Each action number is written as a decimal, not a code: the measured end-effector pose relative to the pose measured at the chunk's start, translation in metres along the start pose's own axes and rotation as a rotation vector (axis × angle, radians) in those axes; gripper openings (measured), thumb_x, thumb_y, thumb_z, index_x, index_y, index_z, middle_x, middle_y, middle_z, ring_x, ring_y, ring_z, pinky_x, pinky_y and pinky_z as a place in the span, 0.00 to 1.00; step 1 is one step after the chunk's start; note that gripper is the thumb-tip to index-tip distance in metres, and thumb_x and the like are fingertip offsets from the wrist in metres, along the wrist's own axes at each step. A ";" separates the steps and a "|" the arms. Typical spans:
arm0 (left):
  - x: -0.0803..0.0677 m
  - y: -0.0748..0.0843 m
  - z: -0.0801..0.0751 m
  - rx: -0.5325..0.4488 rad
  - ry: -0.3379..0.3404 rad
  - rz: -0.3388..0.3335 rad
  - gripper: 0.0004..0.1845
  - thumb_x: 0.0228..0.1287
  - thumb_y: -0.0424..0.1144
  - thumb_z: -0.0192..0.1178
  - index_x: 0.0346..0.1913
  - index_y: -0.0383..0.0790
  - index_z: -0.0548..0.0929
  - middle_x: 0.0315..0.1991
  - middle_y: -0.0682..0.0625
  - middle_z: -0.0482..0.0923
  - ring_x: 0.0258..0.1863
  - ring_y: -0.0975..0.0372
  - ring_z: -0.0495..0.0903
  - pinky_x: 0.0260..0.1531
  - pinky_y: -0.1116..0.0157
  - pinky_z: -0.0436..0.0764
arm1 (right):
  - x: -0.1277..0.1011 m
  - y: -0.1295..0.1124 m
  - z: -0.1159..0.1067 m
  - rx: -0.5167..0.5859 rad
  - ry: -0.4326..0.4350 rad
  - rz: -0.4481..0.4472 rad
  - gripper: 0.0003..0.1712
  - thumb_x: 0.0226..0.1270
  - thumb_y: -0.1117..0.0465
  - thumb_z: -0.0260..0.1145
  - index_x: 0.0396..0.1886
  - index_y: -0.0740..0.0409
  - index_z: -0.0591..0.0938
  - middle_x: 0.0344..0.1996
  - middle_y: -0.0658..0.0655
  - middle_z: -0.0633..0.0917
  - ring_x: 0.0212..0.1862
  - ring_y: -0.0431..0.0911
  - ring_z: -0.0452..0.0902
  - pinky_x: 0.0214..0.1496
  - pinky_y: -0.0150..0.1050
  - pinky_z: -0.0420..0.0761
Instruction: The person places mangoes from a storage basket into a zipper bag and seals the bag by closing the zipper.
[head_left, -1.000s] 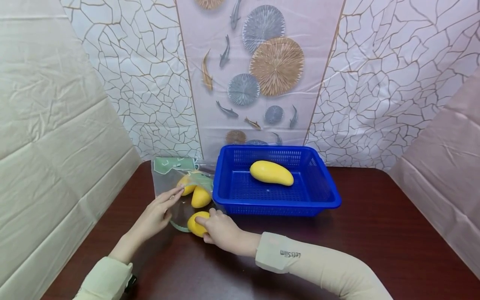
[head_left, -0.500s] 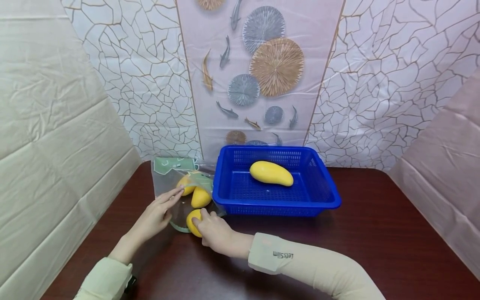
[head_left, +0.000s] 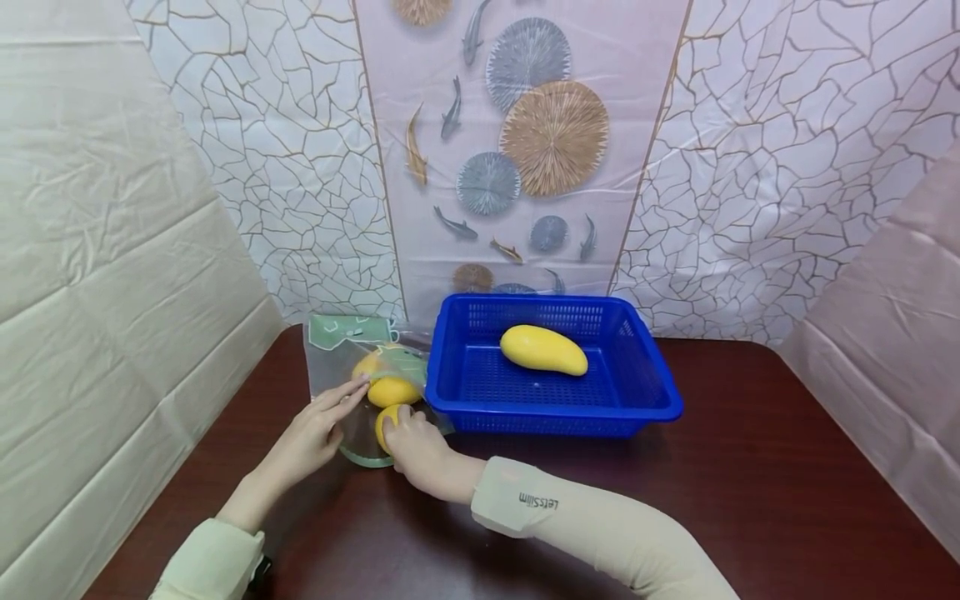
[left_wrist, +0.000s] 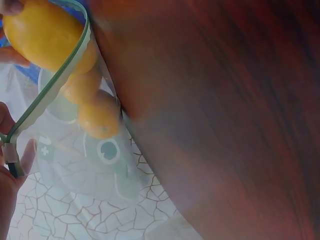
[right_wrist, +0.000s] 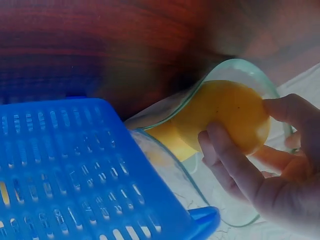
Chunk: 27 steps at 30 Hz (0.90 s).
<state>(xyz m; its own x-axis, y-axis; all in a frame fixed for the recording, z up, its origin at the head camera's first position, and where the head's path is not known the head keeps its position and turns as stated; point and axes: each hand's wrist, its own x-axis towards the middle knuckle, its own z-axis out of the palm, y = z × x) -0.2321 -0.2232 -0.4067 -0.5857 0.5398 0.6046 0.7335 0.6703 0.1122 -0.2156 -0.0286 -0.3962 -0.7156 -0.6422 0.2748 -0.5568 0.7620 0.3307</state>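
Observation:
A clear zip bag with green print (head_left: 348, 331) lies left of the basket, its mouth toward me. My left hand (head_left: 311, 429) pinches the mouth's left end beside the slider (left_wrist: 10, 152), holding the rim apart. With thumb and fingers my right hand (head_left: 423, 457) grips a yellow mango (right_wrist: 225, 110), which sits partly inside the green-edged mouth (left_wrist: 50, 90). Deeper in the bag lie two more mangoes, a nearer one (head_left: 393, 392) and a farther one (left_wrist: 100, 117). The right fingers hide part of the gripped mango in the head view.
A blue perforated basket (head_left: 555, 412) stands right beside the bag, overlapping its edge in the head view. One long mango (head_left: 543, 350) lies in it. The dark wooden table (head_left: 750, 467) ends at a patterned cloth backdrop (head_left: 315, 167).
My right hand has pushed its mango slightly away from me and left, farther into the bag. The nearer mango inside has turned and shifted back. My left hand has stayed put.

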 end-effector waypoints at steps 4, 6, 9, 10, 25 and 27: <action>0.000 0.001 0.001 -0.013 0.006 0.004 0.41 0.35 0.12 0.57 0.62 0.30 0.72 0.64 0.40 0.69 0.56 0.49 0.72 0.49 0.41 0.73 | 0.009 -0.004 0.011 -0.082 0.099 0.022 0.16 0.60 0.56 0.65 0.47 0.54 0.82 0.38 0.53 0.78 0.28 0.42 0.73 0.24 0.27 0.77; 0.000 0.002 0.002 -0.015 0.004 0.001 0.42 0.34 0.11 0.57 0.63 0.32 0.72 0.64 0.40 0.69 0.57 0.50 0.72 0.49 0.41 0.73 | 0.014 -0.004 0.016 -0.122 0.131 0.015 0.13 0.63 0.61 0.60 0.46 0.54 0.83 0.38 0.53 0.79 0.30 0.41 0.73 0.26 0.28 0.77; 0.000 0.002 0.003 -0.014 0.004 -0.001 0.45 0.34 0.11 0.56 0.65 0.35 0.70 0.64 0.41 0.69 0.58 0.50 0.72 0.50 0.42 0.73 | 0.019 -0.005 0.022 -0.095 0.148 0.009 0.13 0.64 0.62 0.60 0.47 0.51 0.82 0.39 0.53 0.78 0.30 0.42 0.75 0.26 0.28 0.78; 0.000 0.002 0.003 -0.012 0.005 -0.001 0.45 0.34 0.11 0.56 0.65 0.35 0.70 0.65 0.41 0.69 0.59 0.51 0.71 0.50 0.45 0.74 | 0.020 -0.005 0.023 -0.087 0.154 0.006 0.13 0.64 0.62 0.60 0.47 0.49 0.82 0.39 0.53 0.79 0.30 0.42 0.75 0.25 0.28 0.79; 0.003 0.001 0.004 0.010 0.041 0.061 0.42 0.31 0.11 0.58 0.61 0.29 0.73 0.65 0.42 0.69 0.54 0.52 0.74 0.38 0.67 0.72 | 0.041 -0.017 0.042 -0.248 0.329 0.033 0.23 0.62 0.61 0.57 0.58 0.51 0.78 0.41 0.52 0.84 0.26 0.39 0.78 0.22 0.25 0.77; 0.004 0.001 0.004 0.018 0.042 0.062 0.41 0.31 0.11 0.58 0.60 0.28 0.74 0.64 0.41 0.69 0.54 0.51 0.74 0.39 0.66 0.73 | 0.043 -0.017 0.042 -0.237 0.304 0.037 0.23 0.62 0.61 0.58 0.58 0.53 0.78 0.42 0.53 0.84 0.26 0.39 0.77 0.22 0.25 0.77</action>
<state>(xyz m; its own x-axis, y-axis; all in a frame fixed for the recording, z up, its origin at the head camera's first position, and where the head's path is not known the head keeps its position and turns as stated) -0.2344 -0.2184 -0.4073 -0.5241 0.5592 0.6423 0.7615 0.6455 0.0594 -0.2543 -0.0659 -0.4277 -0.5556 -0.6374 0.5340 -0.3948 0.7674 0.5052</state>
